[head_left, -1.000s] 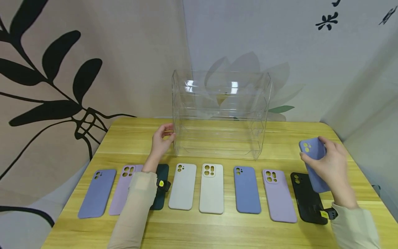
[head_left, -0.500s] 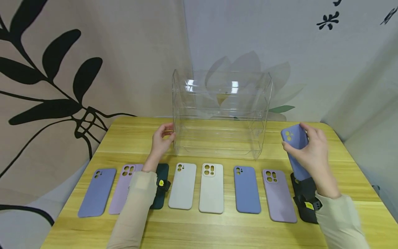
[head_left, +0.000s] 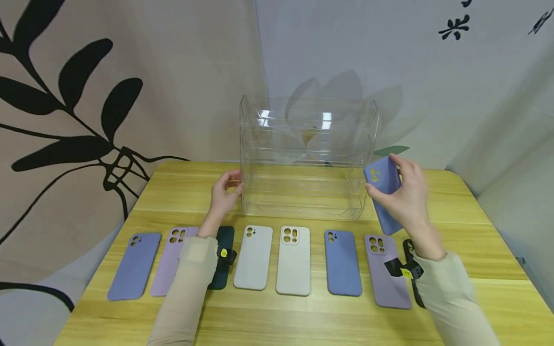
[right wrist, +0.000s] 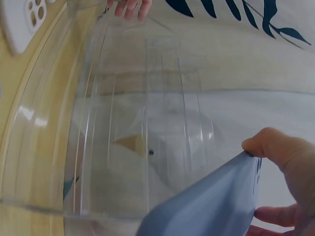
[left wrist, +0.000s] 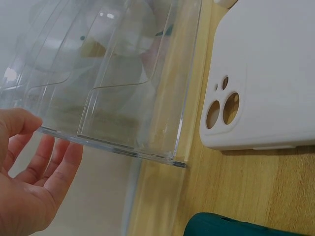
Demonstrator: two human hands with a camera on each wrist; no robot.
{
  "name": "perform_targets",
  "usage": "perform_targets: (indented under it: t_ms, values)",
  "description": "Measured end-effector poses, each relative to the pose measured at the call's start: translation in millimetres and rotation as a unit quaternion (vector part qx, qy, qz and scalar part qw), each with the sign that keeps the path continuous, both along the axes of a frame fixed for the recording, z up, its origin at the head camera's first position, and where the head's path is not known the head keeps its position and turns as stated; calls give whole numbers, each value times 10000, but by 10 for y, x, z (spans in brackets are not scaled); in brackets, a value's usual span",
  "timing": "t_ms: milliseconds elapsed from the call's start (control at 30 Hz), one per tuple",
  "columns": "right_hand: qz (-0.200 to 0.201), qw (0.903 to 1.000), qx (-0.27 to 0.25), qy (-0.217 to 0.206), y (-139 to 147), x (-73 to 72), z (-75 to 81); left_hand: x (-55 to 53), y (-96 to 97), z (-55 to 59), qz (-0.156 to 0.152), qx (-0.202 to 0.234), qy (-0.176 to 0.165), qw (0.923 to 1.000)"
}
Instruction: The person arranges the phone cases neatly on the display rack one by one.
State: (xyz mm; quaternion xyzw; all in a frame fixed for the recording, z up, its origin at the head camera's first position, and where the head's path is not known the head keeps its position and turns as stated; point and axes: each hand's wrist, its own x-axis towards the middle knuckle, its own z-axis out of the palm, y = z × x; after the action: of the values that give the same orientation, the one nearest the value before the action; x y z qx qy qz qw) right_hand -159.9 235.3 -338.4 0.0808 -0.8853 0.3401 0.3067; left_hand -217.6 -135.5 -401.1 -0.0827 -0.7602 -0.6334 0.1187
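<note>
My right hand (head_left: 409,199) pinches a periwinkle-blue phone case (head_left: 387,181) by its edges, thumb on one side and fingers on the other. It hangs tilted beside the right end of a clear acrylic tiered rack (head_left: 303,211), camera cutouts at the top. In the right wrist view the held case (right wrist: 211,201) overlaps the rack's near end. My left hand (head_left: 222,197) holds the rack's left side panel. The left wrist view has its thumb at the panel edge and its curved fingers (left wrist: 64,169) against the outer face.
Phone cases lie in a row along the table (head_left: 277,322): blue (head_left: 134,266), lilac (head_left: 164,269), dark green (head_left: 222,276), white (head_left: 254,264), cream (head_left: 294,269), blue (head_left: 344,269), lilac (head_left: 383,283) and black (head_left: 417,293). A patterned curtain (head_left: 195,72) stands behind the rack.
My right hand has carried the blue case left and away from me, from above the black case to the rack's right end. The left hand stays at the rack.
</note>
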Motion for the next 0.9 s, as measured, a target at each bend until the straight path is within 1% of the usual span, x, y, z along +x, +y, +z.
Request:
perform_targets:
  t_ms: [133,300,600,700,900]
  values:
    - [163,9998,-88,29,-138,-69,42,-12,-7,2,24,-24,-50,10000]
    - [320,9994,-122,75,-303,-153,91,-14,-16,-3,28,-47,20,10000]
    - [603,9979,-225,-77,-607,-271,175,-35,-22,-22,21,-33,117,9999]
    - [715,9970,-302,-19,-710,-314,204,-39,-25,-20,35,-49,154,9999]
    - [786,9961,-408,64,-913,-402,263,-46,-26,-24,8,-27,143,9999]
